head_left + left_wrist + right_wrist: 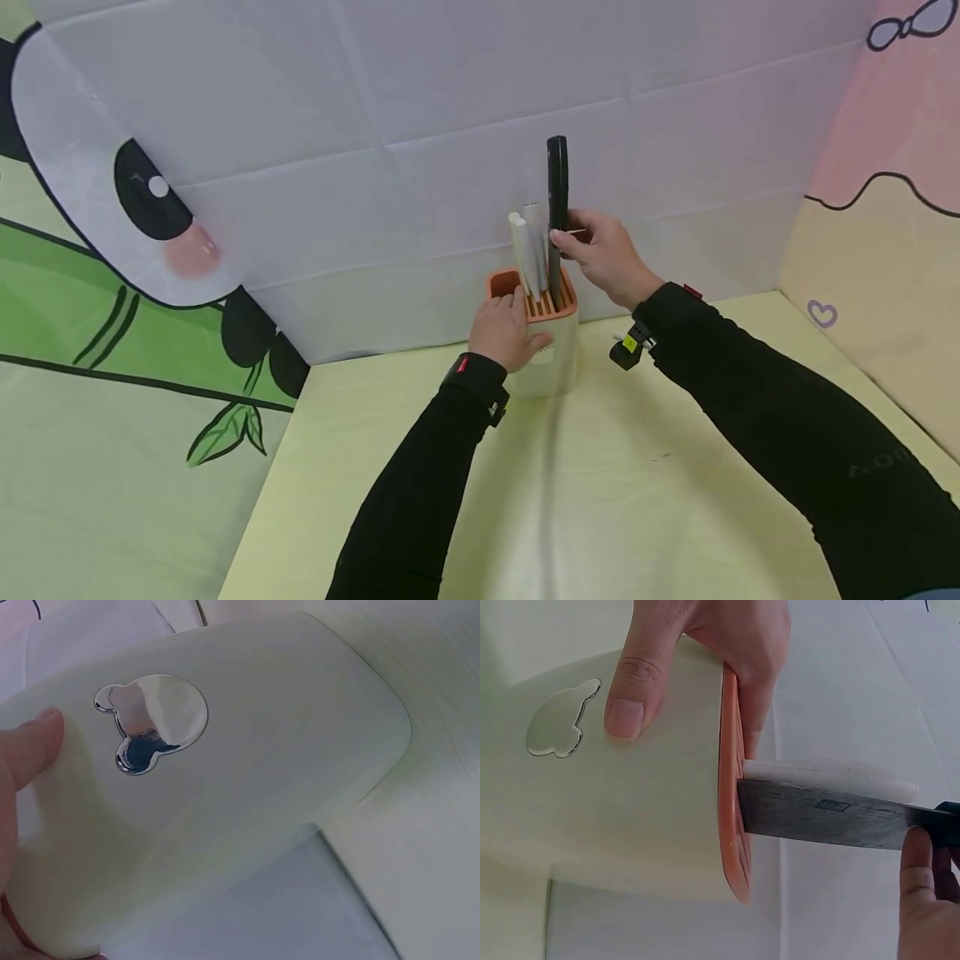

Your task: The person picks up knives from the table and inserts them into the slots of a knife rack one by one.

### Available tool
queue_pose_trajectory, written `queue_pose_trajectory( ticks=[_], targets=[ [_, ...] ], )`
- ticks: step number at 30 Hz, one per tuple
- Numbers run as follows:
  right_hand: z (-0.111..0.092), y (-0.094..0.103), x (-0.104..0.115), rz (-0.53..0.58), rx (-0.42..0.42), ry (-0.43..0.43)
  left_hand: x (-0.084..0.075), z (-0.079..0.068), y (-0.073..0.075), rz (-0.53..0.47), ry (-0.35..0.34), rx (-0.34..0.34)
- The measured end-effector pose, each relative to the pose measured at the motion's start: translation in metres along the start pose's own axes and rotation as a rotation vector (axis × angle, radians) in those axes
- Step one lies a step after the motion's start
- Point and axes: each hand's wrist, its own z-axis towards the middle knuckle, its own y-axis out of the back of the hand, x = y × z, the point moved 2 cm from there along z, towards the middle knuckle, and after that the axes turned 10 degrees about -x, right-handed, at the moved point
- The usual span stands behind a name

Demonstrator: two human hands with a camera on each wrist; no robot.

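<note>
Pinching the black-handled knife [557, 183] where handle met blade, the right hand [603, 257] held it upright, blade end at the slotted top of the knife block [555, 371]. The left hand [504, 329] gripped the block's rim, thumb near a shiny emblem [169, 712]. White utensils [528, 250] stood beside the blade; the block rested on a yellow table [637, 517].

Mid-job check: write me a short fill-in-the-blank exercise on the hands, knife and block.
1. The left hand holds the knife block, its ____ on the front beside the shiny badge.
2. The right hand grips a knife with a ____ handle.
3. The blade is only ____ inside the block.
4. The block's rim is coloured ____.

Missing words: thumb; black; partly; orange.
</note>
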Motion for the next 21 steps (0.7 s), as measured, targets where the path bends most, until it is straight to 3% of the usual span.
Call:
queue_pose_trajectory(
  ticks=[21],
  targets=[
    [-0.013, -0.011, -0.035, -0.066, 0.035, -0.041, -0.003, -0.001, -0.004, 0.018, 0.018, -0.009]
  ],
)
